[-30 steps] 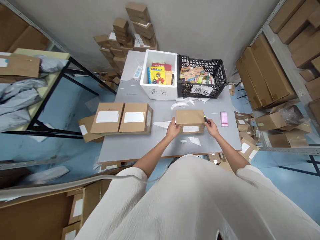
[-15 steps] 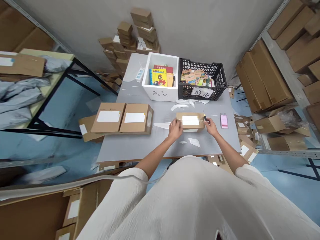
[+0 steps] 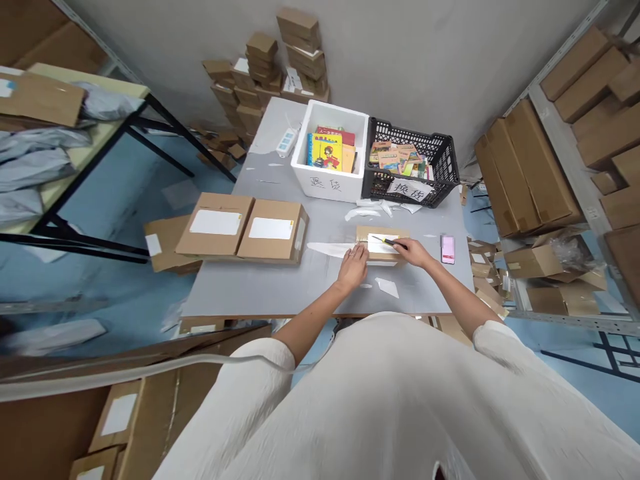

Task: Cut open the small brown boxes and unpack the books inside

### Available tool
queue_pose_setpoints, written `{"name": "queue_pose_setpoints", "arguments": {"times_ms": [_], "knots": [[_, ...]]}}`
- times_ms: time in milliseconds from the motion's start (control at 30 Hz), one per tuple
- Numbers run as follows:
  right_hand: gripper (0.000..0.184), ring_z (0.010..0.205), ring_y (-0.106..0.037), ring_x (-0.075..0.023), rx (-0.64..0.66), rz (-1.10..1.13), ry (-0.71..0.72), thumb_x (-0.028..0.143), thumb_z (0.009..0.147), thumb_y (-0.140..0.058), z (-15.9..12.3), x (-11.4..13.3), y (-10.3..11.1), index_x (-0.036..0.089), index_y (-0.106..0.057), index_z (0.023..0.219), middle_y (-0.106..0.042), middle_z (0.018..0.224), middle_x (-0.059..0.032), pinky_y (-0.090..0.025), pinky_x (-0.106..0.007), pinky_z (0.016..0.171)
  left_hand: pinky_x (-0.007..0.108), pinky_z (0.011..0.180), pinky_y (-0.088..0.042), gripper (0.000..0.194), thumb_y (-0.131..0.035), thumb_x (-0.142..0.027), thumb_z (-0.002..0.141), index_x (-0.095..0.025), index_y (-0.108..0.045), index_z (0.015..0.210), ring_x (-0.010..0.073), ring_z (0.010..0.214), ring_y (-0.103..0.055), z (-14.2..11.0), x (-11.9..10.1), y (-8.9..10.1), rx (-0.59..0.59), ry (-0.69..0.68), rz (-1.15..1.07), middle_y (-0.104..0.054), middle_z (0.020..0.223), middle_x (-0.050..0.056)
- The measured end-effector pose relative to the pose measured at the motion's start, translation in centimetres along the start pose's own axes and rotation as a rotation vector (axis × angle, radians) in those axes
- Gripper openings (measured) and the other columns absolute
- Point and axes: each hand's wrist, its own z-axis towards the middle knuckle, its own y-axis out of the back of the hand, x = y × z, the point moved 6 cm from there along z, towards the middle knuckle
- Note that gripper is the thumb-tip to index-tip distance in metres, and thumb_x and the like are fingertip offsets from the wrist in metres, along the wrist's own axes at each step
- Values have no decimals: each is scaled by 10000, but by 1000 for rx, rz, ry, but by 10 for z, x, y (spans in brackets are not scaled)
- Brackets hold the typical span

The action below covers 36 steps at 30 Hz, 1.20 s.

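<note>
A small cardboard box (image 3: 364, 233) with a white label (image 3: 376, 246) lies in front of me on the grey table (image 3: 260, 293). My left hand (image 3: 354, 265) rests against its left end, fingers stretched out over the edge. Closed in my right hand (image 3: 414, 253) is a black and yellow utility knife (image 3: 389, 241), its tip pointing left over the label. Beneath my right hand, the box's right end is partly covered. White paper scraps (image 3: 387, 287) lie close to the box.
Two labelled cardboard boxes (image 3: 273, 230) stand on the left. At the back are a white foam bin (image 3: 330, 189) and a black crate (image 3: 440, 193) holding books. A phone (image 3: 447, 249) lies right; a power strip (image 3: 287, 143) sits back left. Shelves of boxes flank the table.
My right hand has brought the knife from the box's right end leftward over its label; the blade now points left. My left hand has flattened against the left end. The view has shifted slightly.
</note>
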Motion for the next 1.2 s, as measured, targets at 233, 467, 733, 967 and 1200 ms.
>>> {"name": "queue_pose_setpoints", "arguments": {"times_ms": [233, 467, 733, 967, 1200], "knots": [[442, 1315, -725, -270, 178, -352, 30, 424, 1188, -503, 27, 43, -10, 260, -785, 1486, -803, 1439, -96, -521, -307, 1050, 576, 1376, -304, 681, -542, -119, 976, -189, -576, 1652, 357, 1692, -423, -13, 3, 3, -44, -26, -2, -557, 1748, 193], [472, 1330, -708, -277, 179, -435, 1, 453, 1196, -454, 36, 56, -10, 281, -777, 1494, -787, 1464, -89, -522, -312, 1030, 501, 1310, -401, 654, -534, -117, 975, -154, -598, 1624, 335, 1650, -482, -11, 11, 4, -76, -50, -30, -585, 1717, 205], [473, 1295, -713, -288, 198, -483, 9, 438, 1187, -448, 38, 63, -7, 274, -781, 1480, -795, 1411, -100, -516, -326, 985, 508, 1301, -419, 611, -533, -133, 996, -130, -618, 1601, 351, 1611, -516, -8, 13, 3, -90, -52, -45, -627, 1662, 215], [450, 1256, -727, -285, 204, -505, -15, 434, 1183, -467, 37, 66, -8, 265, -793, 1445, -793, 1371, -112, -507, -316, 963, 505, 1254, -451, 511, -487, -191, 1081, -182, -655, 1563, 351, 1512, -568, -3, 11, 10, -92, -31, -64, -685, 1569, 188], [457, 1253, -726, -289, 206, -543, -24, 437, 1190, -453, 34, 70, -7, 261, -792, 1439, -785, 1363, -127, -509, -317, 961, 512, 1180, -467, 457, -444, -205, 1110, -216, -699, 1489, 371, 1364, -608, 7, 12, 11, -49, 16, -47, -731, 1440, 182]]}}
